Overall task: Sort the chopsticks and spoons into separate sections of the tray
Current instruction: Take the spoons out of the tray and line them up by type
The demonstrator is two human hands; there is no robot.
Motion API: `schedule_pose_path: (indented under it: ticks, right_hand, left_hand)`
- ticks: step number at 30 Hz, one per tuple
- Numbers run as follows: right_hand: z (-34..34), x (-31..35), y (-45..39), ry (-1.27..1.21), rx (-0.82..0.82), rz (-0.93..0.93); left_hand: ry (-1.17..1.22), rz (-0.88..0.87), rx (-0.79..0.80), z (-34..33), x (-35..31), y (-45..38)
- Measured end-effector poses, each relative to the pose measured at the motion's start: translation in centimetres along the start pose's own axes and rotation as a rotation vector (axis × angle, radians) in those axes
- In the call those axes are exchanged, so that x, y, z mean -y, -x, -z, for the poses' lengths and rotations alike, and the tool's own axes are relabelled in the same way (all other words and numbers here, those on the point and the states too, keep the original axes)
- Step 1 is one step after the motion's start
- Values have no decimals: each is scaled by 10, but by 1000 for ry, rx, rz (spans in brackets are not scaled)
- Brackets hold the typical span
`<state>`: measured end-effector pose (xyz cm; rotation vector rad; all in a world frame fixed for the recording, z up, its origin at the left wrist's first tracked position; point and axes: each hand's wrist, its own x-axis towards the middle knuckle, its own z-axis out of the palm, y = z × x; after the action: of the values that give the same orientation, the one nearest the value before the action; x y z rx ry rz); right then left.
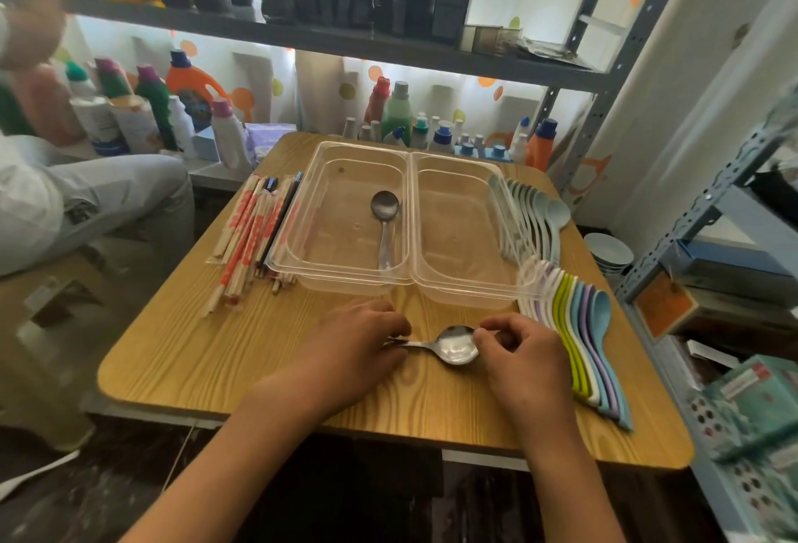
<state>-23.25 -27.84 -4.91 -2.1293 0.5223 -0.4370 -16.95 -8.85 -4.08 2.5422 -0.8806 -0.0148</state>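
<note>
Head view: left hand [358, 344] pinches the handle and right hand [514, 348] pinches the bowl of a metal spoon [453, 346] lying on the desk [207, 352] before the tray [410, 283]. Second spoon [384, 227] lies in the tray's left section; chopsticks [254, 235] lie left of the tray, plastic spoons [583, 339] right.

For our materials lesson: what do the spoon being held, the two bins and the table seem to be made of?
Spoon: probably polished metal; its bowl mirrors light.
Bins: clear, glossy plastic, apparently; the table shows through their walls.
Table: wood-grain surface with a smooth sheen; whether solid wood or laminate cannot be told.
</note>
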Motion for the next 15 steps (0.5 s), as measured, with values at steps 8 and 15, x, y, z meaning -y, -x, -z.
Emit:
schedule_pose_path:
  ticks: [8, 15]
  right_hand:
    - [4, 30, -14, -144, -22, 95]
    - [4, 76, -60, -185, -18, 173]
  left_hand:
    - [193, -1, -246, 30, -18, -6]
    - [216, 165, -383, 72, -8, -64]
